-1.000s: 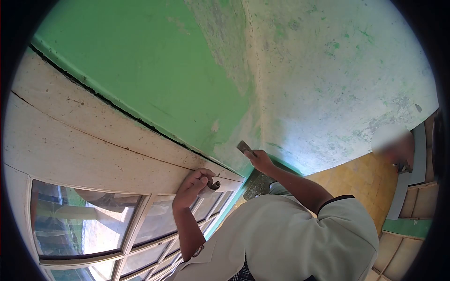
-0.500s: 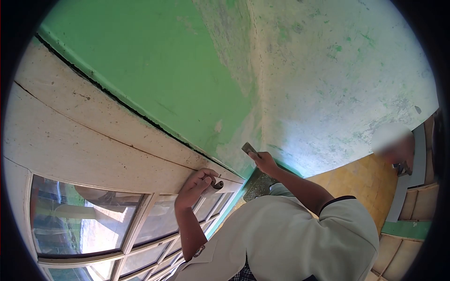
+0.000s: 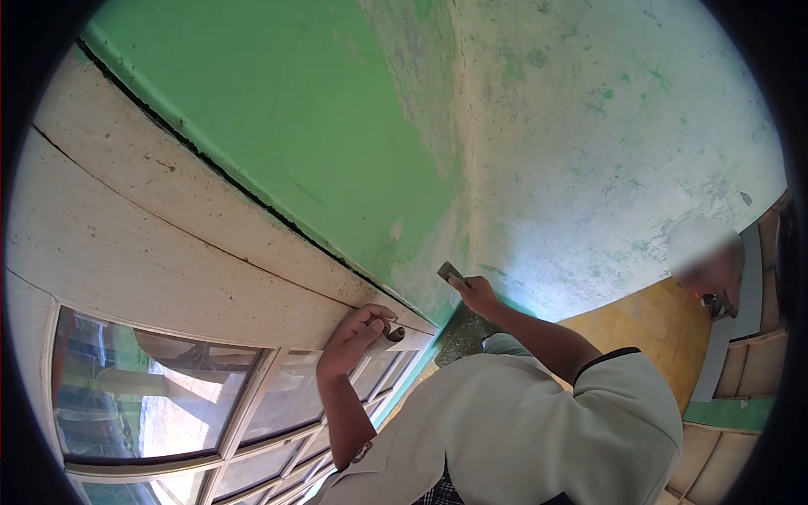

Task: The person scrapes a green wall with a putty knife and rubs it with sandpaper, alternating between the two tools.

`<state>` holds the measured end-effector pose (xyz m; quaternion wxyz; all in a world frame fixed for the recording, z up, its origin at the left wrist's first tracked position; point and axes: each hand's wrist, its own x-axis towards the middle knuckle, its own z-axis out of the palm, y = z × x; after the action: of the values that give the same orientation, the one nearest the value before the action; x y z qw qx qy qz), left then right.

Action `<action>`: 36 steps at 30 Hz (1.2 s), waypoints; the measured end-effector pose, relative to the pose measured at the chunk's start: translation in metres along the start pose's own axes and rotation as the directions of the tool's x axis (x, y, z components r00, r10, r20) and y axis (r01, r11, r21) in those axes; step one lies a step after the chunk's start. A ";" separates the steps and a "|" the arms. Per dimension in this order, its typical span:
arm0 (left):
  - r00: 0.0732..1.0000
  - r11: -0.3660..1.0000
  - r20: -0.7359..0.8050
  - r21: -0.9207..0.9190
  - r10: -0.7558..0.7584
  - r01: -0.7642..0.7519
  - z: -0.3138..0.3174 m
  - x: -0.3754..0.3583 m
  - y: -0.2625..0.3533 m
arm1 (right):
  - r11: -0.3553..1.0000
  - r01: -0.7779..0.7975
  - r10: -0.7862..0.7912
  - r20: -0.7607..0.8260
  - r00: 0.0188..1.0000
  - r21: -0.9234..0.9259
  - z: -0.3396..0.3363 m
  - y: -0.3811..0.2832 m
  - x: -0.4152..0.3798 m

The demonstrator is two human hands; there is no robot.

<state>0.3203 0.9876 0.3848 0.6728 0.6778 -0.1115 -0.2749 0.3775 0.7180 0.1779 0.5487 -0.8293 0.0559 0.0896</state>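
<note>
My right hand (image 3: 477, 295) is closed around a flat scraper-like tool (image 3: 451, 273), its blade end close to the wall corner low on the green wall (image 3: 337, 151). Part of the paint near it is worn to a pale patch. My left hand (image 3: 358, 335) grips a small rolled item (image 3: 394, 334), dark and hollow at its end, beside the white wooden frame (image 3: 252, 290). Whether the rolled item is a sheet of sandpaper I cannot tell.
On the right rises a pale, scuffed wall (image 3: 606, 151). Window panes (image 3: 151, 387) lie at the lower left. Another person (image 3: 715, 273) is at the far right, above the yellow tiled floor (image 3: 648, 328). A dark speckled surface (image 3: 465, 337) is below my right hand.
My right hand and the scraper-like tool have shifted slightly down. The view has tilted a little; my left hand keeps its grip.
</note>
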 end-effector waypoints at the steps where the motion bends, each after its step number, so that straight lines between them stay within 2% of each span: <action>1: 1.000 1.000 0.002 -0.007 -0.003 0.003 0.000 0.000 0.000 | 0.999 0.034 -0.034 -0.038 0.999 0.006 0.003 -0.002 0.005; 3: 1.000 1.000 -0.007 -0.008 -0.020 0.020 0.000 0.000 0.002 | 0.998 0.067 -0.066 -0.078 0.995 0.011 0.008 -0.019 0.018; 5: 0.999 0.999 -0.012 -0.011 -0.048 0.048 0.002 -0.002 0.002 | 0.985 0.009 -0.003 -0.036 0.999 0.171 0.006 -0.047 0.030; 6: 0.999 0.999 -0.015 0.012 -0.041 0.041 0.003 -0.003 0.002 | 0.984 0.003 0.004 -0.039 0.999 0.178 0.008 -0.045 0.028; 9: 1.000 1.000 -0.014 0.016 -0.017 0.017 0.001 0.001 0.001 | 0.987 -0.015 0.018 -0.018 1.000 0.162 0.002 -0.038 0.022; 11: 1.000 1.000 -0.009 0.004 -0.008 0.008 0.000 0.002 0.000 | 0.999 0.046 -0.046 -0.039 0.998 0.007 0.001 -0.023 0.009; 14: 1.000 1.000 -0.008 0.001 -0.014 0.014 0.001 0.001 0.001 | 0.996 0.031 -0.032 -0.014 0.999 -0.078 0.003 0.015 -0.013; 17: 0.998 0.999 -0.037 0.020 -0.043 0.044 0.002 0.001 0.003 | 0.994 0.089 -0.094 -0.094 0.991 -0.059 0.013 0.016 0.008; 19: 0.999 1.000 -0.025 -0.006 -0.024 0.024 0.004 0.001 0.003 | 0.988 0.109 -0.097 -0.110 0.989 0.108 0.009 -0.050 0.029; 20: 0.999 1.000 -0.021 -0.004 -0.030 0.030 0.005 0.001 0.003 | 0.988 0.104 -0.092 -0.112 0.989 0.112 0.006 -0.064 0.031; 22: 0.999 0.999 -0.017 -0.001 -0.040 0.040 0.003 0.001 0.002 | 0.940 0.175 -0.143 -0.129 0.981 0.292 0.006 -0.079 0.033; 23: 0.999 0.999 -0.010 0.005 -0.043 0.043 0.001 0.002 0.002 | 0.939 0.175 -0.140 -0.136 0.981 0.297 0.005 -0.074 0.033; 26: 0.999 0.999 -0.012 0.021 -0.038 0.039 0.002 0.001 -0.001 | 0.965 0.170 -0.143 -0.141 0.980 0.200 -0.001 -0.039 0.021; 28: 0.998 0.998 -0.037 0.017 -0.055 0.056 0.005 0.002 0.003 | 0.998 0.059 -0.058 -0.135 0.989 0.003 -0.002 -0.014 0.006; 32: 1.000 1.000 -0.001 0.001 -0.014 0.014 0.001 0.002 -0.003 | 1.000 -0.013 0.012 -0.045 0.999 -0.026 0.003 0.015 -0.007; 34: 0.999 0.999 -0.029 0.033 -0.026 0.027 0.002 0.002 -0.002 | 0.996 0.079 -0.081 -0.076 0.994 -0.035 0.007 -0.004 0.002; 36: 0.999 0.999 -0.028 0.035 -0.029 0.030 0.003 0.002 0.000 | 0.992 0.114 -0.109 -0.100 0.989 0.045 0.009 -0.049 0.025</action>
<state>0.3204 0.9841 0.3844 0.6580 0.6949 -0.0970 -0.2734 0.4107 0.7453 0.2129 0.5703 -0.8204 0.0381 0.0169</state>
